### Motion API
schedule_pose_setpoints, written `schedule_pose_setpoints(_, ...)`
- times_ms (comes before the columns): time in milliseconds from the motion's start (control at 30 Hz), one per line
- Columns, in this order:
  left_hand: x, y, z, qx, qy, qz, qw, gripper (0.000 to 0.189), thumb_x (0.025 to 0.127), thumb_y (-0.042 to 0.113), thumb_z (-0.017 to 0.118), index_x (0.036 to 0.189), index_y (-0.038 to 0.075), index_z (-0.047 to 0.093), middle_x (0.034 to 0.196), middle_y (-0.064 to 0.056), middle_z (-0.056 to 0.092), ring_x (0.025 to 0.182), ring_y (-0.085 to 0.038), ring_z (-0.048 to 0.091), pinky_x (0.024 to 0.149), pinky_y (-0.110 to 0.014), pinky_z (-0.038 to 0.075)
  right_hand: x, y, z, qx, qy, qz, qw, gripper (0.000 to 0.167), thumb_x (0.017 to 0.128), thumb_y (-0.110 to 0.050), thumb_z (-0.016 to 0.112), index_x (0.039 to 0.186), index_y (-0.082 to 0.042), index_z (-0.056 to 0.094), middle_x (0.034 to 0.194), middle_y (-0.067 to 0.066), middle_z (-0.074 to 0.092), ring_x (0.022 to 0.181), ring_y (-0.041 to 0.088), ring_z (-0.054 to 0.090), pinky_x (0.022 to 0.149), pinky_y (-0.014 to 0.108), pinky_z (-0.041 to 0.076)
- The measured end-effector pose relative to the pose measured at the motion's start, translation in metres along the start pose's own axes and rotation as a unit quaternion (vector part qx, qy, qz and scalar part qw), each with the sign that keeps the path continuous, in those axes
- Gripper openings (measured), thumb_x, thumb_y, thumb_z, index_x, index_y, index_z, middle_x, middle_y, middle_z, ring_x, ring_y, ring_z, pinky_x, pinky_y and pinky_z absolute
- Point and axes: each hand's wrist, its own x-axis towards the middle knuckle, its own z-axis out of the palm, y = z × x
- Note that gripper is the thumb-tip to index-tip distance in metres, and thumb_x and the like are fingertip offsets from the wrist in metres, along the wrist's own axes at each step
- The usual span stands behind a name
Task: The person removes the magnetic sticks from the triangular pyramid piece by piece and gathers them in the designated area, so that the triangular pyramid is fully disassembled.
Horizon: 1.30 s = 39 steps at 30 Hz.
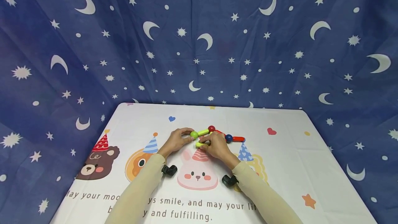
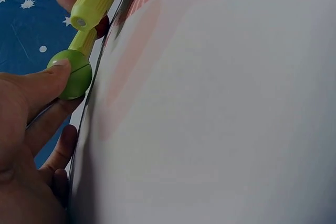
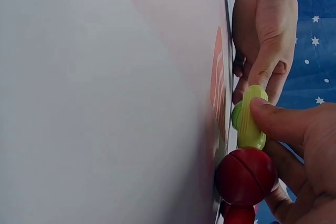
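My left hand (image 1: 176, 142) pinches a green ball (image 1: 194, 134) between thumb and fingers. From that ball a yellow-green rod (image 1: 203, 132) runs to a red ball (image 1: 211, 128). My right hand (image 1: 218, 145) holds a second yellow-green rod (image 3: 252, 116) between thumb and fingers. In the right wrist view, one end of this rod meets a dark red ball (image 3: 247, 177). Its free end (image 2: 81, 20) points toward the green ball (image 2: 73, 80) in the left wrist view. Part of the chain is hidden behind my right fingers.
Right of my right hand, a blue ball (image 1: 229, 138) joins a red rod (image 1: 238, 139) that points right. The white tablecloth (image 1: 280, 168) carries printed animals and lettering. A blue curtain (image 1: 199, 54) with moons and stars hangs behind the table.
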Motion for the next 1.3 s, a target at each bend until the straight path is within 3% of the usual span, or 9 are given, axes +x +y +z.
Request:
schedule_pose_setpoints(300, 0.007, 0.002, -0.001, -0.004, 0.004, -0.007, 1.0, 0.039, 0.092, 0.021, 0.068, 0.131, 0.018, 0.062, 0.125, -0.006, 0.068, 0.13, -0.029, 0.053, 0.115, -0.051, 0.033, -0.005, -0.004, -0.005, -0.005, -0.017, -0.007, 0.9998, 0.016, 0.077, -0.024, 0.084, 0.093, -0.025, 0.08, 0.076, -0.011, 0.071, 0.084, 0.01, 0.051, 0.083, 0.036, 0.029)
schedule_pose_setpoints(767, 0.027, 0.0, -0.005, -0.029, -0.008, -0.006, 0.9995, 0.041, 0.097, 0.012, 0.06, 0.138, 0.014, 0.056, 0.131, -0.013, 0.063, 0.125, -0.029, 0.057, 0.111, -0.046, 0.041, -0.007, -0.001, -0.005, 0.0, -0.012, -0.025, 0.9996, 0.018, 0.075, -0.021, 0.085, 0.092, -0.026, 0.08, 0.073, -0.012, 0.068, 0.08, 0.01, 0.052, 0.079, 0.033, 0.028)
schedule_pose_setpoints(1033, 0.03, -0.003, -0.005, -0.032, -0.002, -0.003, 0.9995, 0.04, 0.097, 0.011, 0.06, 0.137, 0.012, 0.057, 0.128, -0.015, 0.064, 0.124, -0.03, 0.057, 0.111, -0.047, 0.041, -0.006, -0.002, -0.006, 0.009, -0.01, -0.039, 0.9992, 0.018, 0.076, -0.021, 0.084, 0.093, -0.024, 0.08, 0.081, -0.009, 0.072, 0.082, 0.012, 0.054, 0.079, 0.032, 0.029)
schedule_pose_setpoints(1300, 0.03, -0.005, -0.004, -0.036, -0.004, -0.008, 0.9993, 0.04, 0.097, 0.013, 0.06, 0.137, 0.014, 0.057, 0.128, -0.013, 0.065, 0.124, -0.028, 0.058, 0.111, -0.046, 0.041, 0.008, 0.001, -0.017, 0.039, 0.016, 0.006, 0.9991, 0.02, 0.081, -0.022, 0.081, 0.101, -0.022, 0.077, 0.097, 0.0, 0.074, 0.089, 0.018, 0.059, 0.085, 0.037, 0.044)
